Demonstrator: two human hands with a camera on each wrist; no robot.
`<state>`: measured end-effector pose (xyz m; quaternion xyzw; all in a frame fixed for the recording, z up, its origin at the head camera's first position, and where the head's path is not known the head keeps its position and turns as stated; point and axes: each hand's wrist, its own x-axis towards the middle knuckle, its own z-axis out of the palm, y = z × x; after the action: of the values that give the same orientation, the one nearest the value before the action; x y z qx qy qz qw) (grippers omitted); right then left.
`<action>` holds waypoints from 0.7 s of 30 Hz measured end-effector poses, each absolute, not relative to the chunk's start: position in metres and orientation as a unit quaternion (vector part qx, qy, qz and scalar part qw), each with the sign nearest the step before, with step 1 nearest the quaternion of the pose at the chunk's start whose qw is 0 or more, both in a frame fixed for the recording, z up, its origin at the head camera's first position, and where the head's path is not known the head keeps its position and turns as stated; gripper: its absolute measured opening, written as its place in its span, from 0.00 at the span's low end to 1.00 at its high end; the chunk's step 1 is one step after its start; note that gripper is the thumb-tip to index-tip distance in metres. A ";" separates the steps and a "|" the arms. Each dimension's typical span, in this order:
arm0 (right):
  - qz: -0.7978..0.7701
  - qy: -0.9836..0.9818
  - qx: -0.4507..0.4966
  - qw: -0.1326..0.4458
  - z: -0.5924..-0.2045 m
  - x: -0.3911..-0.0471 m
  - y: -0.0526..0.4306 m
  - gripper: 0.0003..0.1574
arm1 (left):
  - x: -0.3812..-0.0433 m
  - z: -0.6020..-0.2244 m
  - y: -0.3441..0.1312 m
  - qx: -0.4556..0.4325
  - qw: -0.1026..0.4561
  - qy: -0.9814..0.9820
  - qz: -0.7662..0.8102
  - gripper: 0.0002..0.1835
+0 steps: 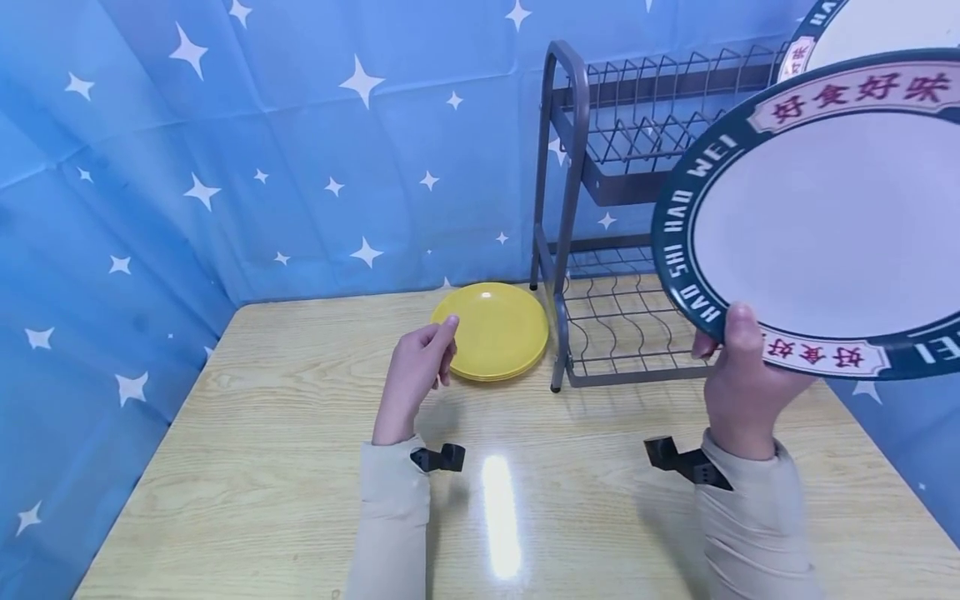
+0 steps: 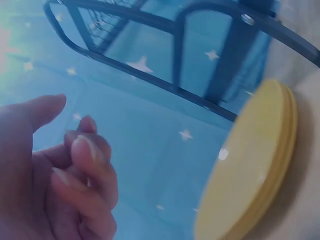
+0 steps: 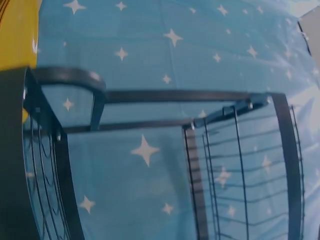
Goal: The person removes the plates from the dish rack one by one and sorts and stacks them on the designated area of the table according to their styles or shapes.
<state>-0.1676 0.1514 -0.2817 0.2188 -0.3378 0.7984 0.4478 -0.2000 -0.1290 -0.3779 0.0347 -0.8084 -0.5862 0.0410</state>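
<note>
My right hand [image 1: 750, 383] grips the lower left rim of a large white plate [image 1: 832, 217] with a dark green border and red lettering, thumb on its face. The plate is raised in front of the right part of a dark metal dish rack [image 1: 573, 200] and hides it. Beyond it, a second plate [image 1: 892, 33] of the same pattern shows at the upper right; what supports it is hidden. My left hand [image 1: 420, 362], fingers loosely curled around nothing, hovers near a stack of yellow plates [image 1: 498, 333]. The right wrist view does not show my right hand.
The two-tier rack has a wire upper tier [image 1: 645, 125] and a wavy wire lower tier [image 1: 622, 325]. It stands at the back of the wooden table [image 1: 285, 467], just right of the yellow stack. A blue star-patterned curtain [image 1: 300, 150] hangs behind.
</note>
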 end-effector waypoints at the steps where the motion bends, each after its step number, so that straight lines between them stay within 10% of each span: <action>1: 0.799 -0.342 0.224 0.441 -0.283 -0.168 0.150 0.30 | -0.198 -0.373 -0.128 0.030 0.040 -0.810 -0.584 0.33; 21: 0.753 -0.501 0.327 0.274 -0.304 -0.165 0.148 0.32 | -0.154 -0.316 -0.115 -0.115 0.082 -0.802 -0.580 0.16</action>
<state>-0.1647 0.1484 -0.3042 0.3265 -0.5014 0.7529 0.2741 -0.1542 -0.1152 -0.3161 -0.1147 -0.8023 -0.5801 0.0817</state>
